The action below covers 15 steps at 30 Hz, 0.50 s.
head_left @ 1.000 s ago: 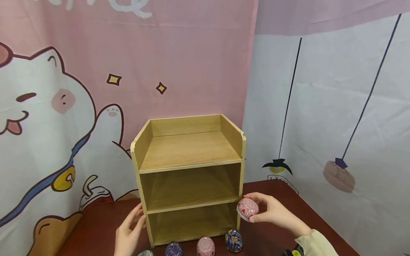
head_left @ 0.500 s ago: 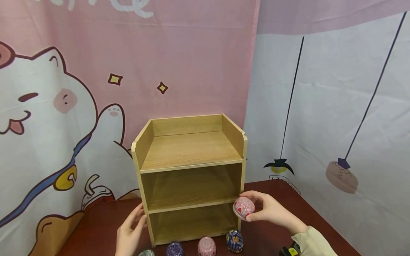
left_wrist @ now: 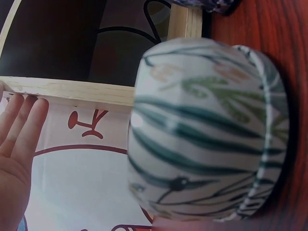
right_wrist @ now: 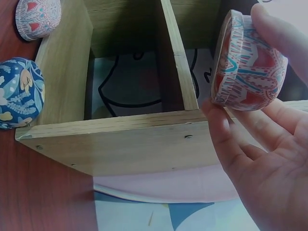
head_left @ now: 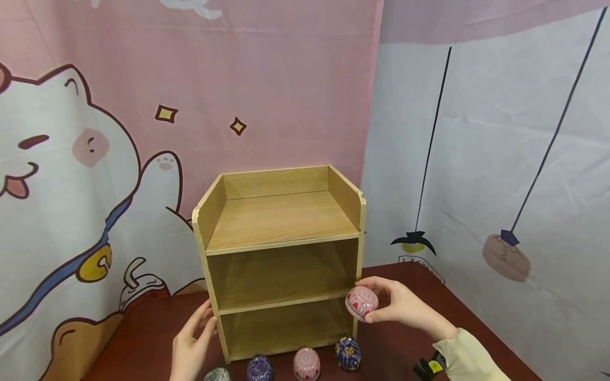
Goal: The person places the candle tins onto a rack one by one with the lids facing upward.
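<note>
My right hand (head_left: pixel 402 307) pinches a small round pink tin (head_left: pixel 361 301) patterned with red hearts, raised by the right front edge of a wooden shelf (head_left: pixel 286 219). In the right wrist view the tin (right_wrist: pixel 252 62) is tilted onto its side, thumb on one side and fingertips on the other. My left hand (head_left: pixel 190 344) rests against the shelf's left side; its fingers (left_wrist: pixel 31 130) are straight along the wood in the left wrist view. Close to that camera stands a white tin with green leaves (left_wrist: pixel 207 134).
Along the shelf's front on the dark red table (head_left: pixel 143 338) stand a purple tin (head_left: pixel 259 368), a second pink tin (head_left: pixel 306 364) and a blue floral tin (head_left: pixel 348 353). Printed cloth (head_left: pixel 295 95) hangs behind the table and along its right side.
My right hand has shifted slightly left with the pink tin, closer to the shelf's right front edge. The left hand keeps its place on the shelf's side. The head view has tilted slightly.
</note>
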{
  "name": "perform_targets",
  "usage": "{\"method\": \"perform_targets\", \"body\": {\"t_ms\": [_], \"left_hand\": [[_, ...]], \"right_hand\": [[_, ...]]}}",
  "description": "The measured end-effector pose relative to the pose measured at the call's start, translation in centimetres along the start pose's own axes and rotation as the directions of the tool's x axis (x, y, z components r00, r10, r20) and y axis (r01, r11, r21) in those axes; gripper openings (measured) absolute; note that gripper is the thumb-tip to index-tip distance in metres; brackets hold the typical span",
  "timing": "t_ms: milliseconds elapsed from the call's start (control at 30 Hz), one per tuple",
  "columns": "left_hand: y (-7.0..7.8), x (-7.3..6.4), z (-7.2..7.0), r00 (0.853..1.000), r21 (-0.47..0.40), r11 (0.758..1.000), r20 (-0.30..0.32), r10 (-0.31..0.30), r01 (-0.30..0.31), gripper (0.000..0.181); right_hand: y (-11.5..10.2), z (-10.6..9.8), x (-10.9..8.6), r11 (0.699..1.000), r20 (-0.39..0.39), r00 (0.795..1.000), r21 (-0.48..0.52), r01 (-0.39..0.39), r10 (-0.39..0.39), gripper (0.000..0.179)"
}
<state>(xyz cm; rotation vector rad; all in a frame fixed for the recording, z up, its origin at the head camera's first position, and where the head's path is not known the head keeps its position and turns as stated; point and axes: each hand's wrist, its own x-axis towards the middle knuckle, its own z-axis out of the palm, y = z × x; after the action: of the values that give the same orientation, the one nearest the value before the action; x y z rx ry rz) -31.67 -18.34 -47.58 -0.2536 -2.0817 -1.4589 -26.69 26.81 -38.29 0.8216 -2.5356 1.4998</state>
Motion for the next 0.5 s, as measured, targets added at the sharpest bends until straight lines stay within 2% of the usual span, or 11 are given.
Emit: {"method": "perform_targets", "body": {"t_ms": [233,367,500], "left_hand": [[-0.1,0.2,0.1,1.0,-0.042,0.999,0.01,0.0,0.001,0.039],[0.0,0.1,0.1,1.0,-0.037,0.999,0.009,-0.015,0.016,0.039],[0.9,0.0,-0.1,1.0,-0.025,0.999,-0.001,-0.025,0.025,0.04]], "right_hand": [[-0.4,-0.3,0.2,0.999,-0.016,0.999,-0.007,0.048,-0.048,0.059],[-0.5,-0.1,0.4,0.999,-0.015,0.999,0.007,0.047,-0.047,0.06],[-0.6,0.1,0.5,0.999,-0.018,0.999,0.016,0.036,-0.036,0.06]]}}
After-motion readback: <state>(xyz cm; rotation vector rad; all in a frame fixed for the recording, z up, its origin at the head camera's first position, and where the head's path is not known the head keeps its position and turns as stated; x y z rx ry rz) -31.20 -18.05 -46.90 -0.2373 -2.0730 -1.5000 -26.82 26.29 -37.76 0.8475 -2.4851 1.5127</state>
